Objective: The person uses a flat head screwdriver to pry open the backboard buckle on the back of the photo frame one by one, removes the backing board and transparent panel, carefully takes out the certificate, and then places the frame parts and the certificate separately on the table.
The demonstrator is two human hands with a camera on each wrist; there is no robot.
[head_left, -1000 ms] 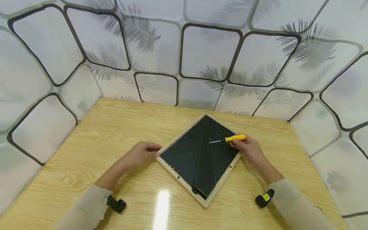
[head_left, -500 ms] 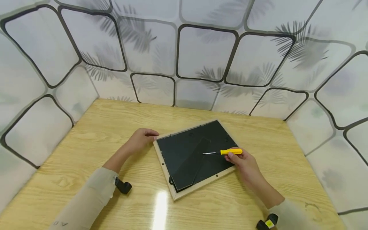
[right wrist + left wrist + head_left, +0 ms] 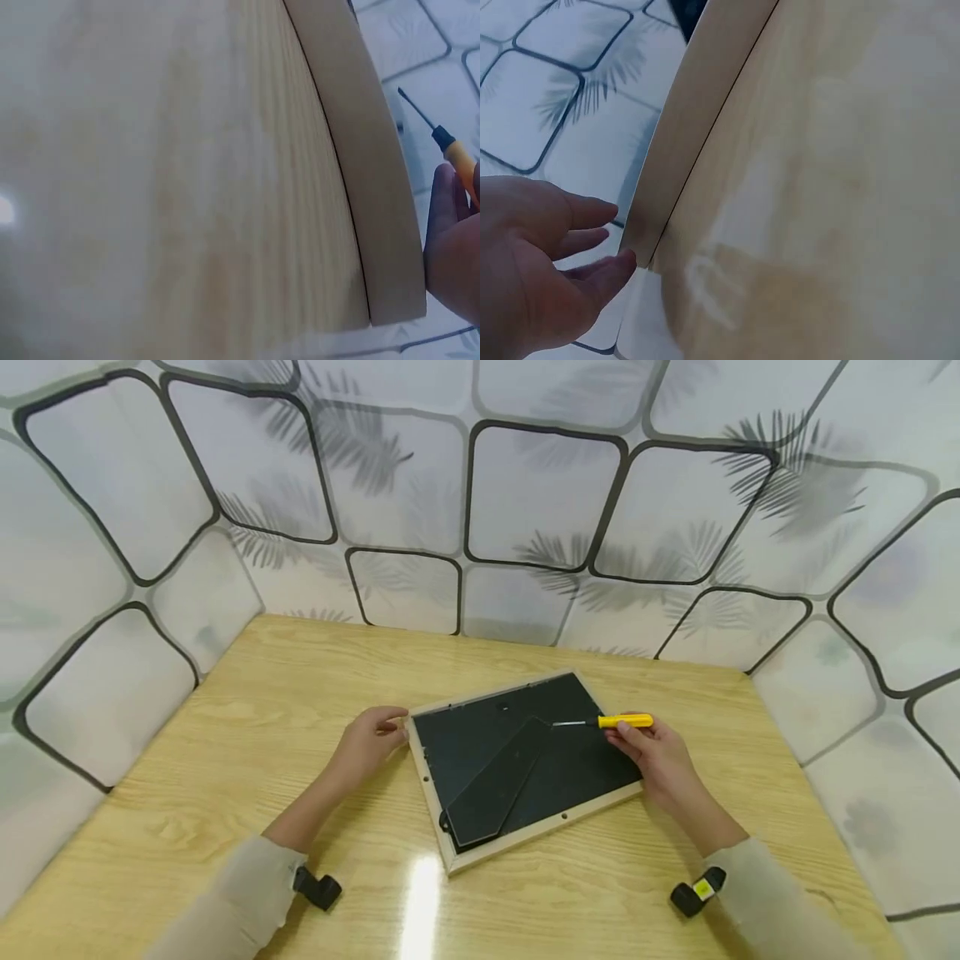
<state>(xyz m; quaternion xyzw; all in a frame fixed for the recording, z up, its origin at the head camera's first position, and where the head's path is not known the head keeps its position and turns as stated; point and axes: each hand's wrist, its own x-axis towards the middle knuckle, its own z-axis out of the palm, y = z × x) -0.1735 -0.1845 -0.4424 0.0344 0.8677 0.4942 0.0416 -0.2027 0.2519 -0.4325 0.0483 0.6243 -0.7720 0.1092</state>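
Pale wood-grain table (image 3: 247,727) filling the lower half of the head view, closed in behind by white panels with black rounded outlines and grey palm-leaf shadows.

At frame centre, one picture frame (image 3: 517,768) lying face down and skewed, light wooden border around a black backing, with one black easel stand (image 3: 491,785) folded flat and slanting toward lower left. Small dark holes dotted along the border's left and lower strips.

Left of centre, left hand (image 3: 367,743) resting on the table, fingers loosely extended, tips touching the frame's upper-left corner; same contact seen from the left wrist view, fingertips (image 3: 615,266) against the wooden edge (image 3: 697,127).

Right of centre, right hand (image 3: 660,756) at the frame's right edge, clamped on one screwdriver (image 3: 611,722) with yellow handle and thin metal shaft, tip pointing left over the backing near the stand's upper end. Two hands, two pale sleeves, one black wrist unit on each arm.
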